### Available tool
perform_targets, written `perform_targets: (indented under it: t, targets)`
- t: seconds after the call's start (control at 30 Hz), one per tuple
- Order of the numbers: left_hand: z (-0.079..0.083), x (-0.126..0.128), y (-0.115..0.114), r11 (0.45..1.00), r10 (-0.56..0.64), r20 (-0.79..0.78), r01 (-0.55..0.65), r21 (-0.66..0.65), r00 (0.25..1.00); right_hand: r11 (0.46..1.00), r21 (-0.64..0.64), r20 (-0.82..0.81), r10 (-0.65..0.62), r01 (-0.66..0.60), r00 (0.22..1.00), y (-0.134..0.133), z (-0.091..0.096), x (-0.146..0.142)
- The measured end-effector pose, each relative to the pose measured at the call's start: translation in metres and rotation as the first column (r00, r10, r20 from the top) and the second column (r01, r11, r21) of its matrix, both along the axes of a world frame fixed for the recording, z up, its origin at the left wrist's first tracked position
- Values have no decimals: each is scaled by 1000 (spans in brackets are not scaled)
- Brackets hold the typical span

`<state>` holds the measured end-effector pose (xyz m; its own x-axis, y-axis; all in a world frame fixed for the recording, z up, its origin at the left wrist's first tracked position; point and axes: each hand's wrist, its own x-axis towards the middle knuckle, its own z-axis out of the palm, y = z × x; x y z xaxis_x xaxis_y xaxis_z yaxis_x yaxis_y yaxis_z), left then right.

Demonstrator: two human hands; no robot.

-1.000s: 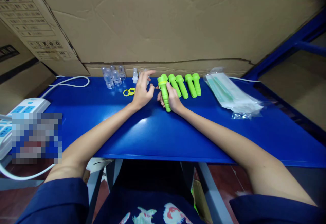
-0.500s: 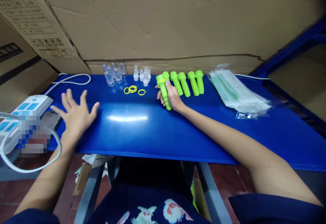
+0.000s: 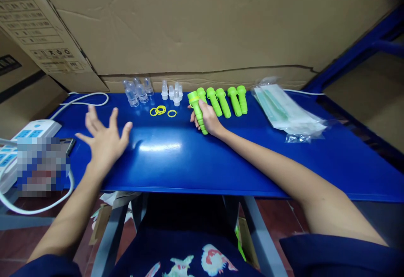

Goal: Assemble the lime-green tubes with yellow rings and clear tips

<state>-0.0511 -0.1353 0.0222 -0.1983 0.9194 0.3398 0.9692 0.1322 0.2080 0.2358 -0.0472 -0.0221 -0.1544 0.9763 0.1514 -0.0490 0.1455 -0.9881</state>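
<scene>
My right hand (image 3: pixel 208 119) is wrapped round a bright green plastic tube (image 3: pixel 197 111) and holds it tilted on the blue table (image 3: pixel 189 159). Several more green tubes (image 3: pixel 225 100) lie in a row just right of it. My left hand (image 3: pixel 104 140) hovers over the left part of the table with fingers spread and nothing in it. Yellow rings (image 3: pixel 162 111) lie ahead between the hands. Behind them stand small white caps (image 3: pixel 172 92) and clear plastic caps (image 3: pixel 135 90).
A stack of clear sealed bags (image 3: pixel 288 111) lies at the right. A white power strip (image 3: pixel 28 132) with its cable (image 3: pixel 82 98) and a dark phone (image 3: pixel 65 144) sit at the left edge. Cardboard boxes (image 3: pixel 202 25) wall off the back.
My left hand left the rings and caps, swung out to the left edge, and has now come back a little to the right, still spread. The right hand keeps its green tube.
</scene>
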Motion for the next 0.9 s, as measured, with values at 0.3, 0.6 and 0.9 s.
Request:
perform_targets:
  t: [0.3,0.6,0.9]
  targets:
    - [-19,128,42,793,-587,-11,578,191,810,990,98,10,-104,102,995,0,-6,0]
    - [-36,136,104,612,-754,-55,730,305,655,904,366,264,-329,222,907,2,9,29]
    - [-40,90,108,734,-664,17,647,205,748,711,678,635,-695,187,337,16,50,92]
